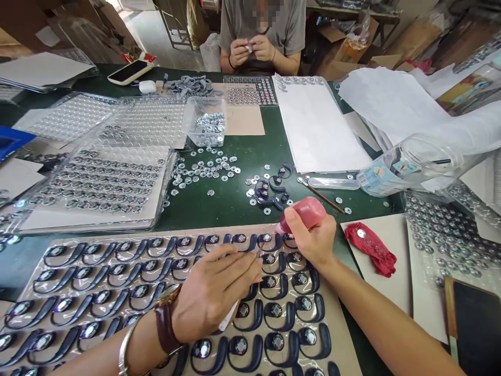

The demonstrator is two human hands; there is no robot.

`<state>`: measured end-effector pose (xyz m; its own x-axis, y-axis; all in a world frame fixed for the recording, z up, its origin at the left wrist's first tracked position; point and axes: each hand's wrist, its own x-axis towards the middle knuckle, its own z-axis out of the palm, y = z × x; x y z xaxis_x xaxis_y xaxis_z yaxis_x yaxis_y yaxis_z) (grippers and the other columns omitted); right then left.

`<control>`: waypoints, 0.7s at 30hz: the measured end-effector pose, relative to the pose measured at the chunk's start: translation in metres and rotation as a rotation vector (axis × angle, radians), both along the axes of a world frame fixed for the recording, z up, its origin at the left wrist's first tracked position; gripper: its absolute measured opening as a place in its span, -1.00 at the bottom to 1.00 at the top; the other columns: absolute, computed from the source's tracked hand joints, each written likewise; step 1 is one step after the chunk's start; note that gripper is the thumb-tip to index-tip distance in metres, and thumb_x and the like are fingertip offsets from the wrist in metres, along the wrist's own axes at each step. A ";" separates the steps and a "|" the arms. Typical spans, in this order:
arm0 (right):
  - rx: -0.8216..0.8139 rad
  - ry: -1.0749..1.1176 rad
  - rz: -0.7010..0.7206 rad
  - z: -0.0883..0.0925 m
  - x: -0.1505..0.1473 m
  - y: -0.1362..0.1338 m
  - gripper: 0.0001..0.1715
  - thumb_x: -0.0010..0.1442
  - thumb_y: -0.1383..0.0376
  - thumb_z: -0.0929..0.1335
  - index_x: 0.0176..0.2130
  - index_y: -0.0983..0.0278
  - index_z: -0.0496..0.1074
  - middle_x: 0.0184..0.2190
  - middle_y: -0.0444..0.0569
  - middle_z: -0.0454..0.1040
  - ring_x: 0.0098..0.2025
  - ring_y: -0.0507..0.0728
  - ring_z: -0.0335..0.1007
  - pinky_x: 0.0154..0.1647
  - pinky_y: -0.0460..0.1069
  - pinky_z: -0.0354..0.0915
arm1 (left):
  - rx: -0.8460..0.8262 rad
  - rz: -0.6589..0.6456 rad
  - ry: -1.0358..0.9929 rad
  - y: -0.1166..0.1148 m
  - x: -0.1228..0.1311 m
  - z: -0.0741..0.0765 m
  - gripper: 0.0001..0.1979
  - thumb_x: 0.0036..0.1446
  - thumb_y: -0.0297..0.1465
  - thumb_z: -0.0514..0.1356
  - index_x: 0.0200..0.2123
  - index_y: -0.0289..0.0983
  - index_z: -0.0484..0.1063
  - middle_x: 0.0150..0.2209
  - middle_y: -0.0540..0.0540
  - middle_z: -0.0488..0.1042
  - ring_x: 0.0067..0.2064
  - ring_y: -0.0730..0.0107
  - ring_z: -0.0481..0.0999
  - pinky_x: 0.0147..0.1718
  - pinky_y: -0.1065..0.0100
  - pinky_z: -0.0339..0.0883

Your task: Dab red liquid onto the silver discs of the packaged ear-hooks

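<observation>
Sitting at left, clear trays (151, 116) hold shiny discs (102, 181); along the bottom, dark hooks (293, 349) seem to nearly cover a card (343, 342), in rows; upper centre, a clear tub (191, 119) holds washers (211, 127); lower centre, the left hand (219, 287), fingers pressed together, pinches a white-handled tool (229, 316); centre, loose hooks (277, 180) appear left over; right of centre, the right hand (318, 239) wraps a red bottle (309, 211), nozzle near the top row.

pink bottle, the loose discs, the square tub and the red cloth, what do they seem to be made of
Pink bottle: probably soft plastic, glossy, given its translucent sheen.
Loose discs: likely metal, shiny silver, judging by their bright glints.
Square tub: apparently clear, smooth plastic; its contents show through the wall.
Red cloth: woven-looking fabric, matte and crumpled; fibre unclear.
</observation>
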<state>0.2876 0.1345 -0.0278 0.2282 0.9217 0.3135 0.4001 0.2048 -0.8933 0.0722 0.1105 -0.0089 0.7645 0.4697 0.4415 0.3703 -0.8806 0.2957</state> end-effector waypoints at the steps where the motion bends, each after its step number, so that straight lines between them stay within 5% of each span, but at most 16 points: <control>1: 0.013 -0.002 0.002 -0.003 -0.001 0.000 -0.73 0.15 0.18 0.36 -0.51 0.26 0.43 -0.64 -0.15 0.47 -0.62 0.02 0.38 -0.52 -0.08 0.34 | 0.019 0.005 0.025 0.002 0.001 -0.001 -0.75 0.22 -0.53 0.10 -0.04 -0.41 0.40 -0.09 -0.18 0.53 -0.13 0.30 0.54 -0.10 0.20 0.36; 21: -0.043 -0.144 0.026 -0.013 -0.001 -0.002 -0.73 0.14 0.15 0.37 -0.49 0.26 0.48 -0.63 -0.14 0.51 -0.62 0.01 0.38 -0.50 -0.10 0.31 | 0.321 -0.079 0.201 -0.007 0.015 -0.012 -0.66 0.16 -0.60 -0.08 -0.13 -0.56 0.43 -0.14 -0.36 0.51 -0.08 0.06 0.52 -0.08 0.14 0.39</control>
<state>0.2863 0.1326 -0.0404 0.1600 0.9399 0.3015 0.5197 0.1795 -0.8353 0.0867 0.1033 -0.0204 0.8789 0.2683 0.3945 0.3204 -0.9446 -0.0715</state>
